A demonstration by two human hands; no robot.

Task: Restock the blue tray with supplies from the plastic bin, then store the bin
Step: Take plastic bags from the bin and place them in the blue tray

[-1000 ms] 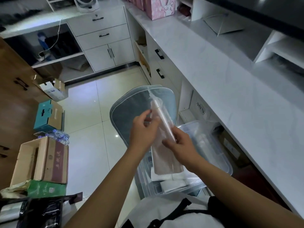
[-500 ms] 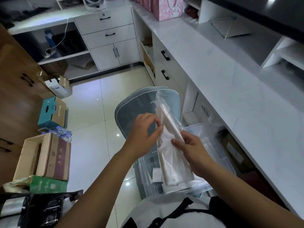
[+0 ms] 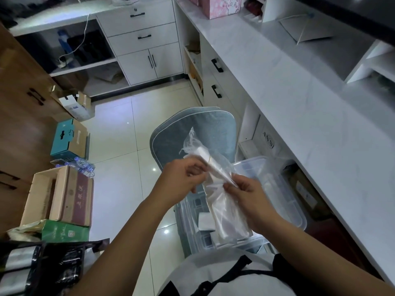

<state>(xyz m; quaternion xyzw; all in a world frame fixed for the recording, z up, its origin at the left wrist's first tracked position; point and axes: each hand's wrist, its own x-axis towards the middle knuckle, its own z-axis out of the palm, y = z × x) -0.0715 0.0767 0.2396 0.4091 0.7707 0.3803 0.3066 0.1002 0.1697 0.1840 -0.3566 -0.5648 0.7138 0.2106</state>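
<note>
Two closed grips, left hand and right hand, each pinching the clear bag

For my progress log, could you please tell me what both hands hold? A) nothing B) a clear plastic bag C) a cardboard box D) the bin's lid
B: the left hand and the right hand both pinch the clear plastic bag over the plastic bin.

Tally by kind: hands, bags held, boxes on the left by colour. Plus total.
Hands: 2, left hand, right hand
Clear plastic bag, held by both: 1
Boxes: 4, white cardboard box, teal box, brown-and-maroon box, green box
Total: 7
</note>
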